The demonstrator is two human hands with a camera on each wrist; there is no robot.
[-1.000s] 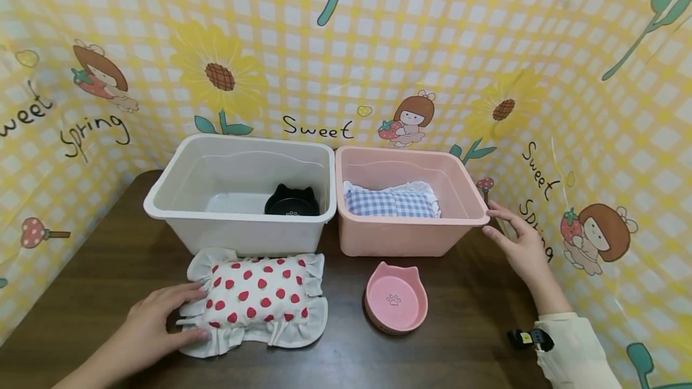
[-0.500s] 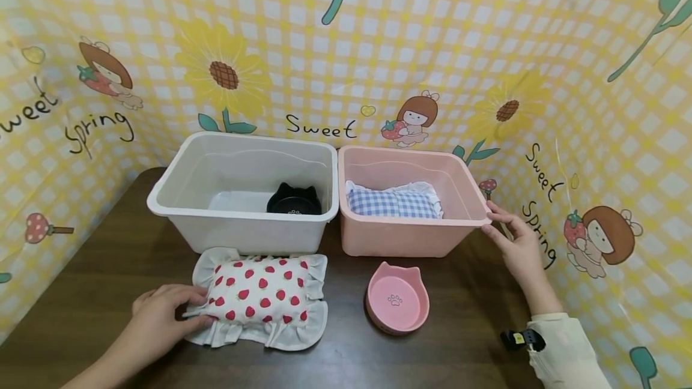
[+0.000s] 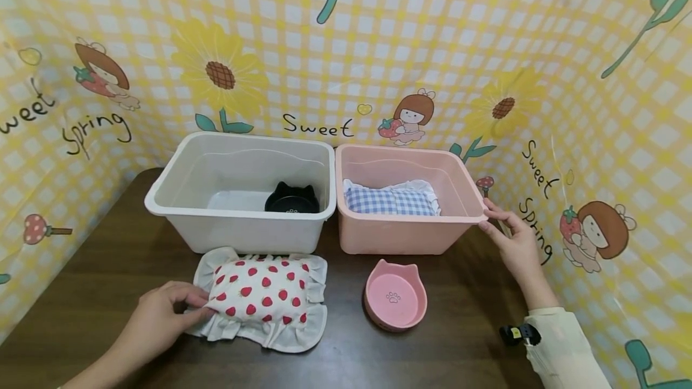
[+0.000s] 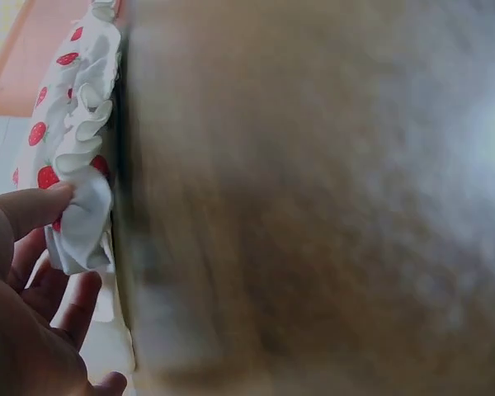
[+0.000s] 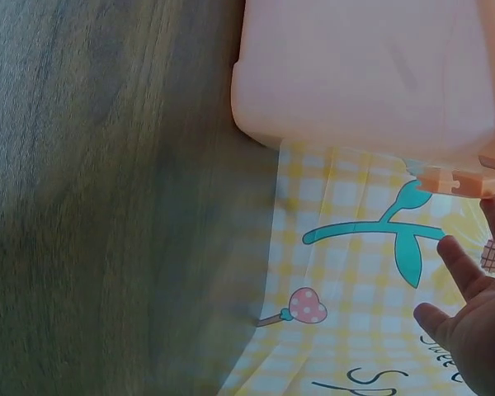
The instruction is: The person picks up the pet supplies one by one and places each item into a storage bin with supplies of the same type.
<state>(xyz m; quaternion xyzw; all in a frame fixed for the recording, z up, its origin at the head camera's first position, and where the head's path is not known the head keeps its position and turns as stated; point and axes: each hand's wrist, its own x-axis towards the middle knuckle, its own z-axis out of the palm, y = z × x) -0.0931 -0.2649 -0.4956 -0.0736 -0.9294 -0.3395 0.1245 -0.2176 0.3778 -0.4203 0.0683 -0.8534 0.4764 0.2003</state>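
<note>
A small white cushion [image 3: 259, 290] with red strawberries and a ruffled border lies in front of the white bin [image 3: 243, 233]. My left hand [image 3: 164, 317] pinches its left edge between thumb and fingers; the left wrist view shows the thumb [image 4: 37, 205] over the cloth and ruffle. At the right, my right hand [image 3: 519, 251] touches the rim corner of the pink bin [image 3: 397, 236] with its fingertips. Its other fingers [image 5: 462, 268] stretch out straight in the right wrist view. Inside the pink bin is a blue gingham cushion [image 3: 391, 201] with a white frill.
A black cat-eared bowl [image 3: 292, 198] sits inside the white bin. On the brown table [image 3: 346, 365], a pink cat-eared bowl [image 3: 397, 299] with a paw print stands before the pink bin. A yellow checked cloth [image 3: 313, 59] rises behind and at both sides.
My left thumb and fingers have come together on the cushion's left edge, bunching the cloth there. My right hand stays at the pink bin's rim corner.
</note>
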